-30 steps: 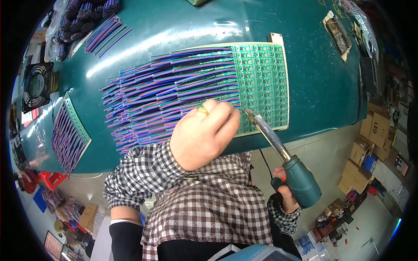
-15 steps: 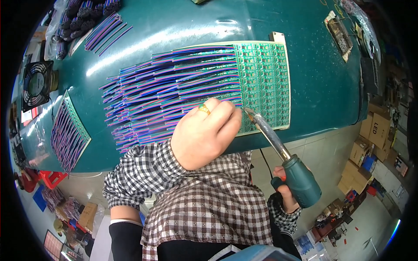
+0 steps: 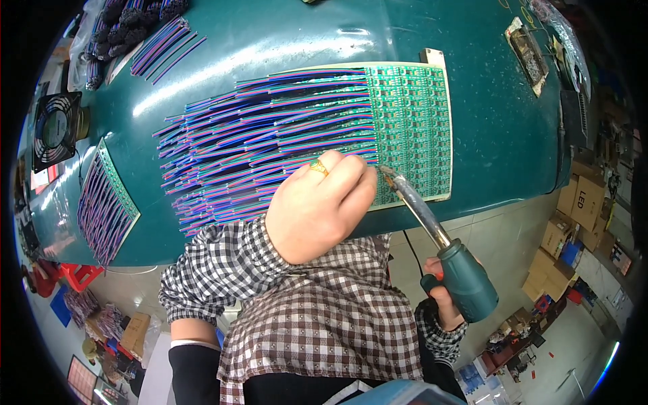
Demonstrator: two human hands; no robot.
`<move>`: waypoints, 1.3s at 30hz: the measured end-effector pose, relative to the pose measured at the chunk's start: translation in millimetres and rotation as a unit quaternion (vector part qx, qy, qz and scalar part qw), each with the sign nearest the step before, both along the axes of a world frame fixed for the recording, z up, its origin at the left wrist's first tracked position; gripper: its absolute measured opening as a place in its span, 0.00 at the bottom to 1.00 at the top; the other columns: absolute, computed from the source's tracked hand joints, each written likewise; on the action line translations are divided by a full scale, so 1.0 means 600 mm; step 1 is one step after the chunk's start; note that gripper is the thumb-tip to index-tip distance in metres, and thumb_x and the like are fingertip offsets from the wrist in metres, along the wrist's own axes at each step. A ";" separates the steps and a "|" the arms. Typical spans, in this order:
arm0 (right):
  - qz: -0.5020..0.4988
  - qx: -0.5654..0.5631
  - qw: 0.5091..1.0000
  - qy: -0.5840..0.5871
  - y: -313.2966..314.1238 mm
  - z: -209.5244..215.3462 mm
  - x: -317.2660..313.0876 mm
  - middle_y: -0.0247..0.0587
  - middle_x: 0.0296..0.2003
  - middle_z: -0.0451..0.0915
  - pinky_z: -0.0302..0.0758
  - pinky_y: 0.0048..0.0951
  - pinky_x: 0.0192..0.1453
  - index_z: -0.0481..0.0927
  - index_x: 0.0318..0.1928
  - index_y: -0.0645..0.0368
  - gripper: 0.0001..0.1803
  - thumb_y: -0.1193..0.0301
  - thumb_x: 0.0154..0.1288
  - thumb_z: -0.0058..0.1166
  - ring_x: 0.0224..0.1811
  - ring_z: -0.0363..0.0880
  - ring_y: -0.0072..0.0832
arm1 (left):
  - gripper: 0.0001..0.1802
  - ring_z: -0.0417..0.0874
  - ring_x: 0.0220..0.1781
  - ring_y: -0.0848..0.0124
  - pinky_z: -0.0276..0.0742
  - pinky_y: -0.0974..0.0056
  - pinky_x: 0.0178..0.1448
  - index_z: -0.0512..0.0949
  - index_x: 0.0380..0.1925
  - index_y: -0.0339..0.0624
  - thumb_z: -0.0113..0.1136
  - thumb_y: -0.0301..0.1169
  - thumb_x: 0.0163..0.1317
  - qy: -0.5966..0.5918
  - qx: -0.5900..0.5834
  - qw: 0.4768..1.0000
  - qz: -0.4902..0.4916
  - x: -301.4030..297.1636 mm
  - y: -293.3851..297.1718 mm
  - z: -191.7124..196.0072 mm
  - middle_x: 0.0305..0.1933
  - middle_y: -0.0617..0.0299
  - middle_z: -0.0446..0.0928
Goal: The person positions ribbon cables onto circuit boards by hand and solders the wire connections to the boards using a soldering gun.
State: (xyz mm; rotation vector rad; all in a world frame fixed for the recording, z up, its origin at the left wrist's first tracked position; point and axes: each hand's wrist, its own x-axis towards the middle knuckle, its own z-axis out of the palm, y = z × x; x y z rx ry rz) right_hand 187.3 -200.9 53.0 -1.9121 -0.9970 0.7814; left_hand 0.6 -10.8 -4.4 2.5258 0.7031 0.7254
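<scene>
A green circuit board panel (image 3: 413, 121) lies on the table, its right part bare of wires. Rows of blue, pink, green and black wires (image 3: 270, 135) run left from its middle. Over the near wires, my left hand (image 3: 320, 209), with a gold ring, is closed, fingers curled and pressed together at the wires' board ends. Its fingertips are hidden, and so is whatever they pinch. Below the panel's near right corner, my right hand (image 3: 443, 300) is wrapped around the green handle of a soldering iron (image 3: 466, 283). The iron's tip meets the panel just right of my left fingertips.
A smaller wired board panel (image 3: 111, 202) lies at the left, near a black fan (image 3: 59, 131). Wire bundles (image 3: 135, 27) and loose wires (image 3: 169, 50) are at the far left. A small worn tray (image 3: 526, 55) sits at the far right. Cardboard boxes (image 3: 574, 209) stand beyond the table's right edge.
The iron's tip and my left fingers have shifted very slightly right, along with a tiny shift of the panel. Both hands keep their hold.
</scene>
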 end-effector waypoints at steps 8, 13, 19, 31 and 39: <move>-0.011 0.013 0.999 0.048 -0.007 0.000 0.006 0.41 0.33 0.84 0.78 0.27 0.39 0.83 0.42 0.68 0.33 0.52 0.46 0.78 0.33 0.82 0.29 | 0.15 0.74 0.35 0.67 0.75 0.66 0.33 0.77 0.39 0.35 0.57 0.28 0.50 0.001 -0.004 1.000 -0.002 0.001 0.000 0.000 0.35 0.60 0.67; -0.033 0.004 0.997 0.069 -0.010 0.003 0.007 0.41 0.34 0.84 0.78 0.25 0.40 0.82 0.43 0.69 0.35 0.52 0.45 0.79 0.34 0.83 0.27 | 0.16 0.74 0.35 0.66 0.75 0.66 0.33 0.77 0.40 0.35 0.56 0.28 0.50 0.001 0.000 1.000 -0.008 0.000 0.001 0.000 0.35 0.59 0.68; -0.021 0.020 0.997 0.070 -0.018 -0.006 0.012 0.41 0.34 0.84 0.78 0.26 0.40 0.82 0.43 0.69 0.34 0.52 0.45 0.79 0.34 0.83 0.27 | 0.20 0.78 0.38 0.61 0.77 0.62 0.42 0.80 0.44 0.32 0.60 0.23 0.47 0.029 -0.059 0.998 -0.012 -0.001 -0.002 0.016 0.41 0.55 0.75; -0.027 0.016 0.997 0.074 -0.009 -0.001 0.007 0.41 0.31 0.84 0.79 0.27 0.39 0.83 0.39 0.69 0.31 0.54 0.45 0.80 0.33 0.84 0.29 | 0.21 0.79 0.38 0.61 0.78 0.62 0.41 0.80 0.44 0.32 0.60 0.23 0.46 0.032 -0.059 0.998 -0.009 -0.001 -0.004 0.018 0.41 0.55 0.75; -0.034 0.063 0.986 0.148 -0.009 -0.006 0.007 0.45 0.33 0.83 0.82 0.37 0.44 0.80 0.44 0.71 0.30 0.59 0.51 0.77 0.36 0.85 0.37 | 0.20 0.78 0.37 0.62 0.78 0.62 0.41 0.80 0.44 0.32 0.60 0.23 0.47 0.035 -0.057 0.998 -0.009 -0.001 -0.003 0.020 0.40 0.55 0.75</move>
